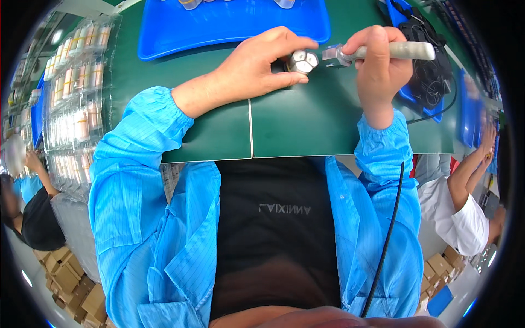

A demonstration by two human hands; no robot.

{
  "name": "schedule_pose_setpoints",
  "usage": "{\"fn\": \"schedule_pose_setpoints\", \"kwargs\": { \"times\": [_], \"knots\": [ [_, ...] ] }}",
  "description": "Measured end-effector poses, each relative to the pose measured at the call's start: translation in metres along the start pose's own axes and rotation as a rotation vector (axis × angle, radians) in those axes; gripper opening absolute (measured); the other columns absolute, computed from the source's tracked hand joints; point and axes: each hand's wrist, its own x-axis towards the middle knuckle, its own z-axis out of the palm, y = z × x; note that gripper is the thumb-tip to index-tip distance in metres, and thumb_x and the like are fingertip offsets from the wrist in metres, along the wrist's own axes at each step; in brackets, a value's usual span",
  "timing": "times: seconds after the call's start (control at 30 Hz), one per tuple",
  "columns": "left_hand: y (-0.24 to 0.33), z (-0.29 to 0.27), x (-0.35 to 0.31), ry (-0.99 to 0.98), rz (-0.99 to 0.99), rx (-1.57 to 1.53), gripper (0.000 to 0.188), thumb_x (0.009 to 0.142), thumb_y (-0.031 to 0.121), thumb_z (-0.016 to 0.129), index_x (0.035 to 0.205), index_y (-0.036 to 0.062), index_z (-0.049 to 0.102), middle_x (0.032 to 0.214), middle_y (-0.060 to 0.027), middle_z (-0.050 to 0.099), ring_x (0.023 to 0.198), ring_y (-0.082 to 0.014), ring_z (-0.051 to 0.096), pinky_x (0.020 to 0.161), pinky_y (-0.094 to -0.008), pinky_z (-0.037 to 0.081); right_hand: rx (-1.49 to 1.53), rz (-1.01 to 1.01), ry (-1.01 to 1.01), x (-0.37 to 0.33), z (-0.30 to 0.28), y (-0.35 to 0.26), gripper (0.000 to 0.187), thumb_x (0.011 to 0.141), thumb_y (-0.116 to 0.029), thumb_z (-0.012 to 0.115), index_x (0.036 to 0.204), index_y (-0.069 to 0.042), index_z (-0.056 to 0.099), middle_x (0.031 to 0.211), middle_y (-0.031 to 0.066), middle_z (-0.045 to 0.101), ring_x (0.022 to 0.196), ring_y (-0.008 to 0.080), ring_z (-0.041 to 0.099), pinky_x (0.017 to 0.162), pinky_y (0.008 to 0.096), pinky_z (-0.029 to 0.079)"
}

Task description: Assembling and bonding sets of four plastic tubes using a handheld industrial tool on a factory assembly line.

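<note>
Now tool (391, 51) against hexagonal part (302, 61)

Blue tray (229, 30), clear blister trays (76, 98) (stacked left), cardboard boxes (71, 284)

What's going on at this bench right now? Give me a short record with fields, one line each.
Left hand: left hand grips a small silver hexagonal part on the green mat
Right hand: right hand holds a grey pen-shaped tool, tip at the part
Cable: black cable runs down past the right sleeve
Behind: blue tray
Left side: clear trays of small cylinders
Nearby: another person's arms at right
</note>
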Motion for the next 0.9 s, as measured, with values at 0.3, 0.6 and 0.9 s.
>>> {"fn": "schedule_pose_setpoints", "kwargs": {
  "times": [0.3, 0.6, 0.9],
  "knots": [
    [0.002, 0.016, -0.002, 0.106, -0.087, -0.076, 0.048, 0.081, 0.009, 0.080, 0.125, 0.0058, 0.059, 0.117, -0.0071, 0.067, 0.106, -0.0197, 0.065, 0.096, -0.0320, 0.052, 0.053, -0.108, -0.053, -0.005, -0.005, -0.005, 0.018, 0.104, -0.015, 0.049, 0.091, -0.003, 0.054, 0.074, 0.0106, 0.069, 0.054, 0.0054, 0.048, 0.050, 0.0205, 0.040],
    [-0.001, 0.016, -0.001, 0.103, -0.083, -0.082, 0.047, 0.081, 0.007, 0.079, 0.124, 0.0050, 0.059, 0.115, -0.0073, 0.067, 0.107, -0.0191, 0.065, 0.099, -0.0324, 0.051, 0.105, -0.130, -0.114, -0.003, -0.001, 0.003, 0.016, 0.103, -0.013, 0.052, 0.091, -0.003, 0.056, 0.076, 0.0090, 0.069, 0.055, 0.0045, 0.048, 0.051, 0.0203, 0.039],
    [-0.003, 0.017, -0.002, 0.123, -0.071, -0.093, 0.046, 0.081, 0.013, 0.078, 0.122, 0.0063, 0.059, 0.113, -0.0088, 0.066, 0.103, -0.0221, 0.066, 0.094, -0.0336, 0.054, 0.035, -0.071, -0.145, -0.007, 0.004, 0.001, 0.019, 0.103, -0.016, 0.053, 0.090, -0.003, 0.056, 0.075, 0.0070, 0.069, 0.056, 0.0037, 0.048, 0.051, 0.0198, 0.039]
  ]
}}
